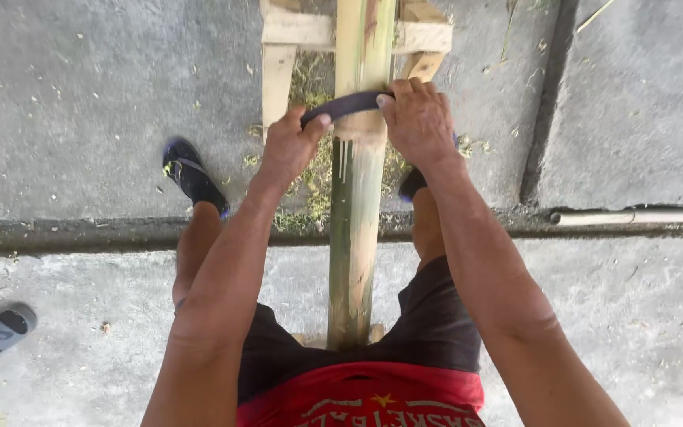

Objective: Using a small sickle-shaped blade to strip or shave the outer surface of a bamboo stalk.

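Your left hand [290, 146] and right hand [418, 119] are gripping a dark blade [347, 104], fingers curled tight, across the bamboo pole [357, 198] between them; probably the edge is slipping toward your knuckles.

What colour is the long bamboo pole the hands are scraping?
The bamboo pole is green with pale yellow scraped patches, seen in the head view, under the dark blade.

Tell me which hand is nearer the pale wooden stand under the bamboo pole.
Right. The right hand grips the dark blade just below the wooden stand; the left hand sits lower, left of the bamboo pole.
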